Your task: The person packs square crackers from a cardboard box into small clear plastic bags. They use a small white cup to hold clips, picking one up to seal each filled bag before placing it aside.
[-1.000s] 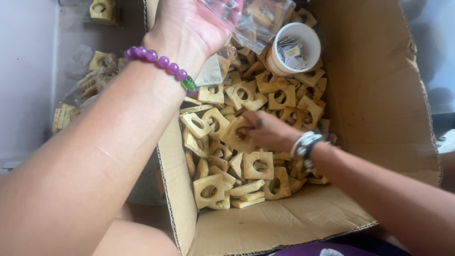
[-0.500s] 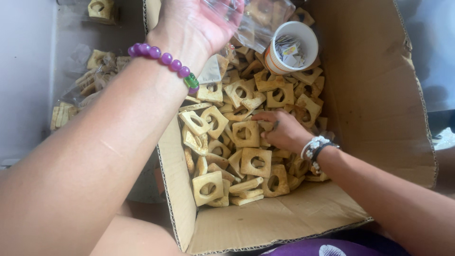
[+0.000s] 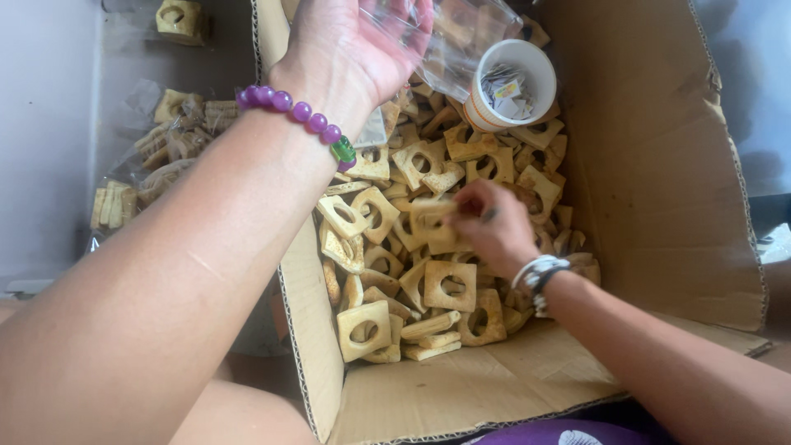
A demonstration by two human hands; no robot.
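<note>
Up top, left hand (image 3: 346, 49) grips a clear bag (image 3: 461, 41); right hand (image 3: 494, 227) pinches a square, holed biscuit (image 3: 430, 221)

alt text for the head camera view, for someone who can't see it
A person's right hand picks a square biscuit with a round hole from a cardboard box full of them, while the left hand holds a clear plastic bag above. A paper cup of small packets sits in the box.

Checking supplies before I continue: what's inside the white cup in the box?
The white cup holds small paper packets, white with a few coloured ones. How deep they go is hidden by the top layer and the cup's wall.
</note>
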